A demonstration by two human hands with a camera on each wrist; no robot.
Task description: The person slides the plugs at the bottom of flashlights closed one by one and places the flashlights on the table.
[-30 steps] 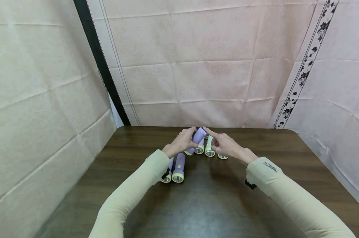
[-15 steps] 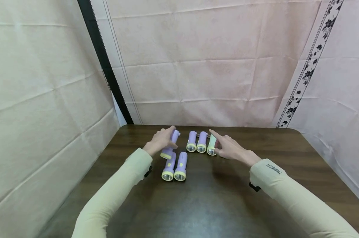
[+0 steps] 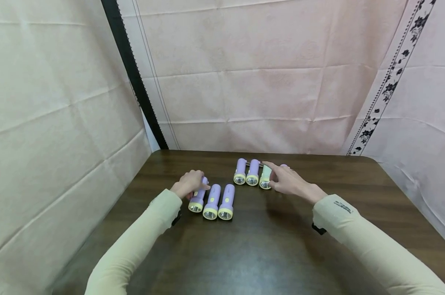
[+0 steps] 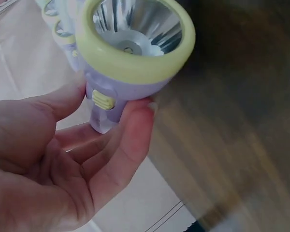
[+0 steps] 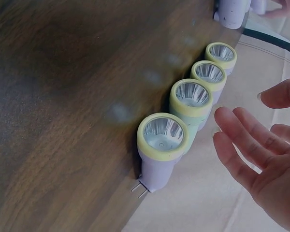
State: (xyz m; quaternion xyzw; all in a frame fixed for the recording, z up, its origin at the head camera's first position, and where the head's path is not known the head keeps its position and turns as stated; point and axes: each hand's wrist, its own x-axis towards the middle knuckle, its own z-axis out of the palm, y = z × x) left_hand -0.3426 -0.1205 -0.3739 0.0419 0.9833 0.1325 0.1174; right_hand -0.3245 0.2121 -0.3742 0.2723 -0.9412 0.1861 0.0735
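My left hand [image 3: 190, 184] grips a purple flashlight [image 3: 198, 198] with a yellow rim, lens toward me, at the left end of a front row. In the left wrist view, thumb and fingers pinch the flashlight body [image 4: 128, 82] below its yellow switch. Two more purple flashlights [image 3: 212, 203] [image 3: 227, 201] lie beside it. Behind, a second row has two purple flashlights [image 3: 240, 170] [image 3: 253, 172], a green flashlight [image 3: 266, 176] and, mostly hidden in the head view, another purple flashlight [image 5: 157, 166]. My right hand [image 5: 266, 154] hovers by this row, fingers apart and holding nothing.
The brown wooden table [image 3: 207, 254] ends at a far edge just behind the back row. Pale cloth [image 3: 237, 94] hangs behind it and at both sides. Two thin metal prongs [image 5: 140, 188] stick out of the nearest flashlight's tail in the right wrist view.
The left hand has carried a purple flashlight from the back middle to the left and toward me, beside the front pair. The right hand has stayed near the green one.
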